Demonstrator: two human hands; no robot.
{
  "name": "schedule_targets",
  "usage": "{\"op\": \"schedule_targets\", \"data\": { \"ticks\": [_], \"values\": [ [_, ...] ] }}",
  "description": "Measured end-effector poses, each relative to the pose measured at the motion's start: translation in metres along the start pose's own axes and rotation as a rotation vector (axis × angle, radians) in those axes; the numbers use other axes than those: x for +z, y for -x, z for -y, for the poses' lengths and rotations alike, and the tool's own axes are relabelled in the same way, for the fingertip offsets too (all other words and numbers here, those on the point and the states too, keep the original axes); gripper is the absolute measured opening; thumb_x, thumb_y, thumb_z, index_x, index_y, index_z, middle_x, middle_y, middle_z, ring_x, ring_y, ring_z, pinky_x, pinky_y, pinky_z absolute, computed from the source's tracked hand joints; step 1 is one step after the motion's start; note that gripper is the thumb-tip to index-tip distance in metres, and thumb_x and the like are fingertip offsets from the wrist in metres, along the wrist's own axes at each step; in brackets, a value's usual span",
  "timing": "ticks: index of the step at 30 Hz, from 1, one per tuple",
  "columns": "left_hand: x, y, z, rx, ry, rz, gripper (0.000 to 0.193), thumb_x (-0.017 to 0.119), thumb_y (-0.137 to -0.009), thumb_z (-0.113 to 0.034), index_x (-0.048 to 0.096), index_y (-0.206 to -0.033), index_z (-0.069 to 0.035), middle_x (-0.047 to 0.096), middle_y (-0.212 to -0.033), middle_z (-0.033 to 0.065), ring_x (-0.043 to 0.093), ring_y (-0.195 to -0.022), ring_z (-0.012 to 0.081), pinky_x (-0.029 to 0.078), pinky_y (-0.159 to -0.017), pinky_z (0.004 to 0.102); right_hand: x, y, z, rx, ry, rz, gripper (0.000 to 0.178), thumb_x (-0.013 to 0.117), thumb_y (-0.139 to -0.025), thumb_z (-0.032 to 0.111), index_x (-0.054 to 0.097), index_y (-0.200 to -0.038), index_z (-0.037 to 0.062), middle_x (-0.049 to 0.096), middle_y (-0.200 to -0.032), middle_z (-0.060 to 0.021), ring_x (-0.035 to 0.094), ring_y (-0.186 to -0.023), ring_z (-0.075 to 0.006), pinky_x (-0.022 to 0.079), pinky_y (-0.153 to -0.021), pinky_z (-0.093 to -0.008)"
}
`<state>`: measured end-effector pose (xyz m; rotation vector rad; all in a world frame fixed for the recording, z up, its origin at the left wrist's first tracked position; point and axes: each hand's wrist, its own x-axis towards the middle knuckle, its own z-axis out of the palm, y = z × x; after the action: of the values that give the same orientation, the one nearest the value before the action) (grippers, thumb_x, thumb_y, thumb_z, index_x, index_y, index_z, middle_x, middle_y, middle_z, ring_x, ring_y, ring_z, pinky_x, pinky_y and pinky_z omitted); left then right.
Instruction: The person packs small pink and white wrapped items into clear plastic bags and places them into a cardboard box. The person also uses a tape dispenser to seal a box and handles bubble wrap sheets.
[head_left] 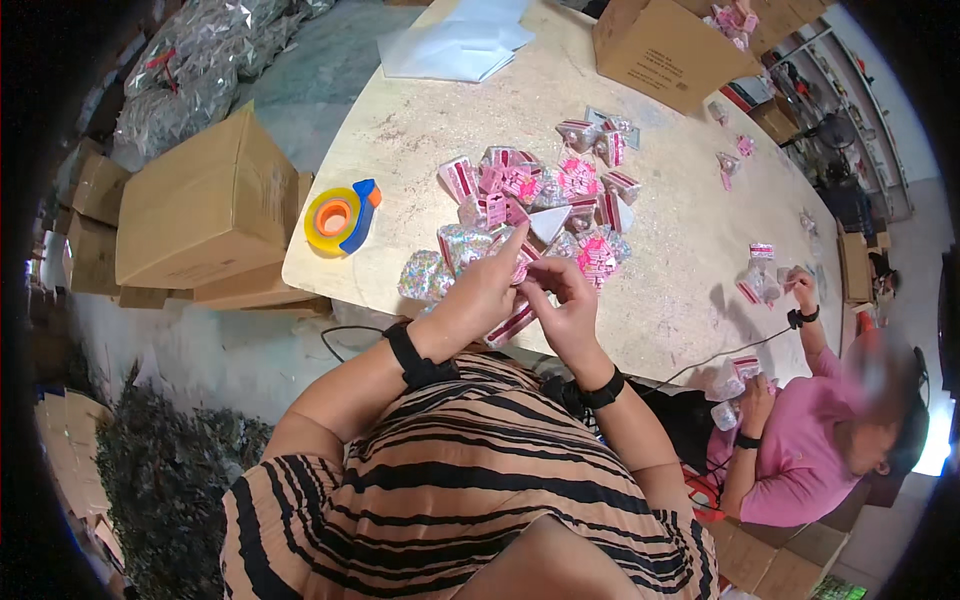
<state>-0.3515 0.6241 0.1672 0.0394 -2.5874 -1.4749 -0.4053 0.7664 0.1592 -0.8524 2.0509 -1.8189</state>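
Packet (pixel 512 322), small, pink with a red stripe, is held at the near edge of the table (pixel 690 250), directly over the person's lap, where both hands can meet on it without any reach. It is pinched from two sides, the lower end showing below the fingers, the upper end hidden behind them.

Left hand (pixel 487 285): closed on the packet from the left, fingers curled inward and pointing up and to the right, wrist bent slightly, a black band worn at the wrist. The forearm is brought in from the lower left.

Right hand (pixel 565 305): closed narrowly, thumb and fingertips pressed at the packet's top edge, as if a flap or seal is being worked; the exact grip cannot be told. A black band is also worn here. The forearm rises from the lower right, elbows kept close to the striped shirt.

Pile of packets (pixel 550 195): heaped loosely just beyond the hands, toward the middle of the table, judged to be kept within easy reach.

Tape dispenser (pixel 342 218): orange and blue with a yellow roll, set to the left of the pile, apart from it, near the table's left edge.

Cardboard boxes (pixel 205 205): stacked on the floor to the left of the table; one more box (pixel 665 45) stands on the far side.

Second person in a pink top (pixel 800 440): seated at the right, handling similar packets, well apart.
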Motion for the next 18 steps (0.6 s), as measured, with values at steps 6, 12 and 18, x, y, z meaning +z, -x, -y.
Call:
{"op": "schedule_targets", "data": {
  "ticks": [6, 12, 18],
  "values": [
    [-0.0003, -0.0008, 0.0, -0.039, 0.022, -0.007, 0.076, 0.053, -0.071, 0.003, 0.017, -0.137, -0.002, 0.056, -0.086, 0.032, 0.055, -0.079, 0.0458, 0.043, -0.068, 0.0501, -0.0011, 0.0005, -0.0085, -0.034, 0.052, -0.044, 0.019, 0.059, -0.079, -0.005, 0.053, -0.098, -0.0018, 0.058, -0.086, -0.0061, 0.06, -0.074, -0.0116, 0.05, -0.065, -0.0231],
    [0.0042, -0.002, 0.0072, 0.007, 0.028, -0.021, 0.074, 0.053, -0.072, 0.002, 0.016, -0.137, 0.001, 0.056, -0.087, 0.0318, 0.056, -0.079, 0.0455, 0.044, -0.068, 0.0496, 0.0023, 0.0003, -0.0088, -0.094, 0.081, -0.082, 0.02, 0.059, -0.079, -0.005, 0.053, -0.098, -0.0019, 0.059, -0.087, -0.007, 0.06, -0.073, -0.0119, 0.05, -0.065, -0.0229],
    [0.0028, -0.002, 0.002, 0.028, -0.036, -0.01, 0.076, 0.053, -0.072, 0.002, 0.015, -0.137, 0.002, 0.053, -0.099, 0.0337, 0.056, -0.08, 0.045, 0.044, -0.068, 0.0497, 0.0032, 0.0021, -0.0012, -0.047, 0.075, -0.048, 0.024, 0.059, -0.079, -0.005, 0.053, -0.102, -0.002, 0.059, -0.089, -0.0076, 0.06, -0.078, -0.0117, 0.05, -0.069, -0.024]
  ]
}}
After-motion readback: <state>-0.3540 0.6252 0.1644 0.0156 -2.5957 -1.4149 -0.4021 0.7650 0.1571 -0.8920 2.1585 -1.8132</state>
